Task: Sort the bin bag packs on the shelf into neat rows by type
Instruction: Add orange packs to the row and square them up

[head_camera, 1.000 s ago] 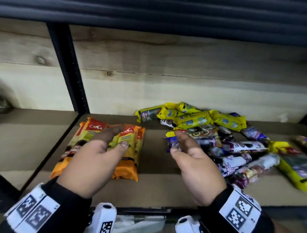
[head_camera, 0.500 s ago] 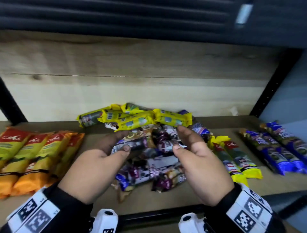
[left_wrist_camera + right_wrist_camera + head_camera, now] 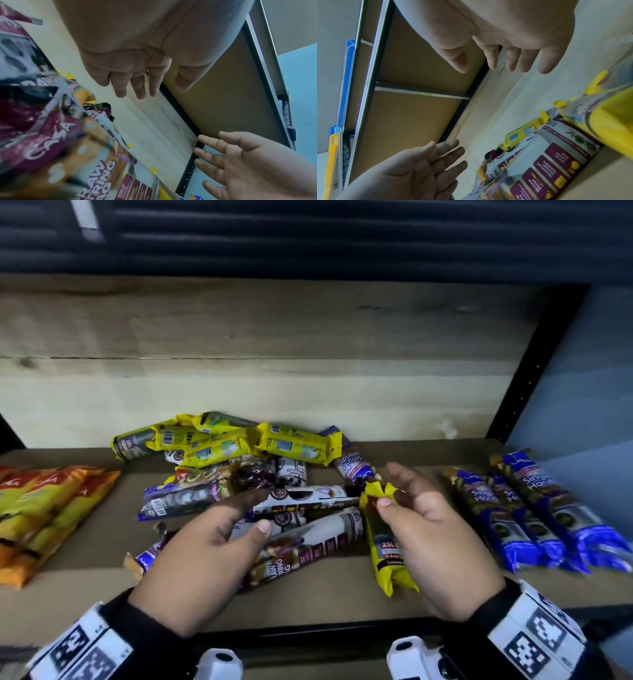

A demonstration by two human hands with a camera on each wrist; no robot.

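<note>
A jumbled pile of bin bag packs lies mid-shelf: yellow packs [image 3: 222, 446] at the back, maroon-and-white drawstring packs [image 3: 308, 498] in front. A row of orange packs [image 3: 51, 508] lies at the left, and a row of blue packs [image 3: 534, 508] at the right. My left hand [image 3: 253, 510] hovers over the drawstring packs, fingers relaxed, holding nothing. My right hand [image 3: 394, 487] is beside a yellow pack with a maroon label [image 3: 387, 546]. The wrist views show the left hand [image 3: 167, 88] and the right hand [image 3: 477, 65] with straight, empty fingers.
The brown shelf board [image 3: 325, 587] has bare strips between the pile and each row. A pale wooden back wall [image 3: 274, 337] closes the rear. A black upright post [image 3: 534, 364] stands at the right end, and a black front rail [image 3: 308, 631] runs below my wrists.
My view and both hands have shifted right, from the orange packs to the middle pile. The right hand has since moved farther right, next to the yellow-and-maroon pack.
</note>
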